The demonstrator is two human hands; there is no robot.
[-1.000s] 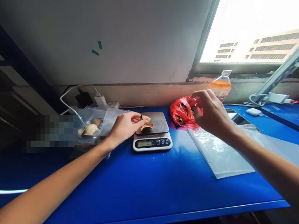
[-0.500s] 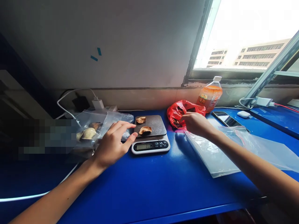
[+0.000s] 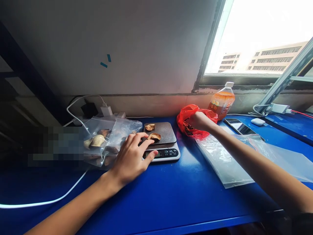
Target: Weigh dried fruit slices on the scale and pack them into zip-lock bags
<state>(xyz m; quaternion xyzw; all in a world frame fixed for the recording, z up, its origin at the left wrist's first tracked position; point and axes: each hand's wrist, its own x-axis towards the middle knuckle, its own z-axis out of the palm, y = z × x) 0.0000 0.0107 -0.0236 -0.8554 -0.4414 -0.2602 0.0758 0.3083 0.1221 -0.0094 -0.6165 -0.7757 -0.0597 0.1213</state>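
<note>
My left hand [image 3: 133,156] hovers over the left edge of a digital kitchen scale [image 3: 167,133]; its fingers are spread and hold nothing, and they partly cover the display. Two curved brown dried slices lie on the weighing plate: a rear slice [image 3: 150,127] and a front slice [image 3: 156,137] close to my fingertips. Inside the mouth of a crumpled red plastic bag [image 3: 187,112] is my right hand [image 3: 198,120], its fingers hidden. Dark dried pieces [image 3: 189,130] show in the bag below that hand.
Left of the scale are clear zip bags [image 3: 97,127] holding similar pieces. A stack of flat clear bags [image 3: 226,166] lies under my right forearm. Behind stand an orange drink bottle [image 3: 223,101], a phone [image 3: 238,126] and a white earbud case [image 3: 258,121]. A white cable [image 3: 56,199] crosses at left.
My left hand has moved right, over the scale's display. My right hand has gone deeper into the red bag, so its fingers no longer show. The view has shifted slightly.
</note>
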